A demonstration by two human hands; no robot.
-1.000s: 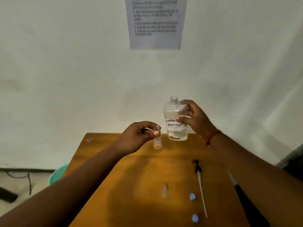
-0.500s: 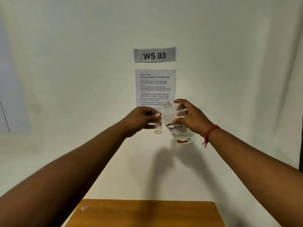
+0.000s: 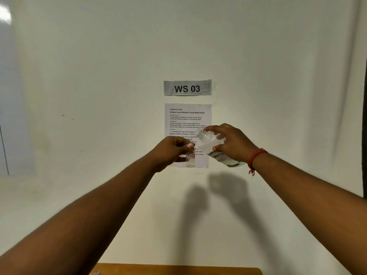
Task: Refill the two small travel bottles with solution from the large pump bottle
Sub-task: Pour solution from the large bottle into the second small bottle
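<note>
White wall behind, left hand [image 3: 170,150] pinching small bottle [image 3: 190,159], large bottle [image 3: 213,144] tilted beside

Clear large bottle [image 3: 210,140] — red wrist thread [image 3: 256,156] — grey sign [image 3: 187,88]

The table [image 3: 178,270] is cut off by the bottom edge; only a thin strip of its far side shows. The lower lines of the sheet [image 3: 187,120] on the wall are hidden behind the hands and bottles, and its small print is too fine to read. The left hand [image 3: 170,151] covers the vial's [image 3: 190,160] neck. The right hand [image 3: 232,144] covers part of the big bottle's [image 3: 208,140] handwritten label.
</note>
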